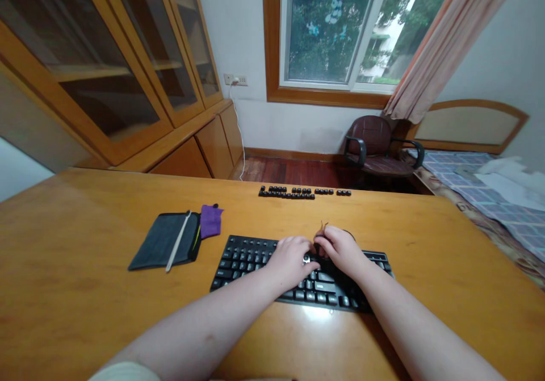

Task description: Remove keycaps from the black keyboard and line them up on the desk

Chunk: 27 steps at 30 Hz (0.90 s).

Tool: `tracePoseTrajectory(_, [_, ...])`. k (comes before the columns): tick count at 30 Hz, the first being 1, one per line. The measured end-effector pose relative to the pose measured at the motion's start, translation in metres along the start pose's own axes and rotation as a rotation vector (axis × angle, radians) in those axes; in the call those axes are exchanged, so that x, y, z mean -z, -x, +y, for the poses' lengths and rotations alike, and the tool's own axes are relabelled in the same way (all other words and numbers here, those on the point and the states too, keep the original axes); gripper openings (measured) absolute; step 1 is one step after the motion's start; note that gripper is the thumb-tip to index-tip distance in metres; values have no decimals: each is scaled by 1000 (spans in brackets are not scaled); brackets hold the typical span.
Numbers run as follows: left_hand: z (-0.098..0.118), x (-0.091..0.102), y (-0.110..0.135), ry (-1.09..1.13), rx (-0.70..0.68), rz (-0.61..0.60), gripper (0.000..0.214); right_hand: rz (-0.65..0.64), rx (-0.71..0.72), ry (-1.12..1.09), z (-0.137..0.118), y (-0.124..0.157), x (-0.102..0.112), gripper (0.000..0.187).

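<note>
A black keyboard [251, 262] lies on the wooden table in front of me. My left hand [289, 262] rests over its middle, thumb and fingers curled in around a small dark and whitish piece [306, 258] that I cannot make out clearly. Close beside it, my right hand [340, 250] is closed over the upper keyboard. A small brown thing [322, 229] with two thin tips pokes up from its fingers; its kind does not show. Both hands hide part of the keys. Loose black keycaps [287, 195] stand in rows near the table's far edge.
At left on the table [85, 227] lie a dark grey pouch [157, 239], a pale thin stick [177, 242] across it, and a purple cloth [211, 221]. Beyond the table are a glass-door cabinet [170, 108], an armchair [374, 142] and a bed [464, 171].
</note>
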<state>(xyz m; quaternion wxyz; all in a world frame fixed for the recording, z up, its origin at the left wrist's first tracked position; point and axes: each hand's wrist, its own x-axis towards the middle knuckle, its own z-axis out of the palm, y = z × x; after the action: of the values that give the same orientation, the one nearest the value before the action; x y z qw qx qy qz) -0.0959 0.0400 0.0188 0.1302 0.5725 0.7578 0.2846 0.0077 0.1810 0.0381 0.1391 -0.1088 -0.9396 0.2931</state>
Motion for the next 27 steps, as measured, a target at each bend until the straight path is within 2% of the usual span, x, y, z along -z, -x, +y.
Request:
tracePoseTrajectory(4, [-1, -1, 1, -28, -3, -3, 30, -40, 41, 34, 0, 1, -1, 23])
tracePoseTrajectory(12, [-1, -1, 1, 5, -4, 3, 27, -180, 255, -71, 5, 3, 1, 21])
tracePoseTrajectory(18, [-4, -3, 1, 8, -8, 13, 26, -182, 316, -12, 10, 3, 2, 21])
tracePoseTrajectory(23, [-4, -2, 1, 15, -13, 22, 25, -123, 246, 132, 13, 6, -4, 25])
tracePoseTrajectory(27, [-2, -2, 1, 30, 4, 19, 23, -87, 195, 158, 13, 9, -8, 24])
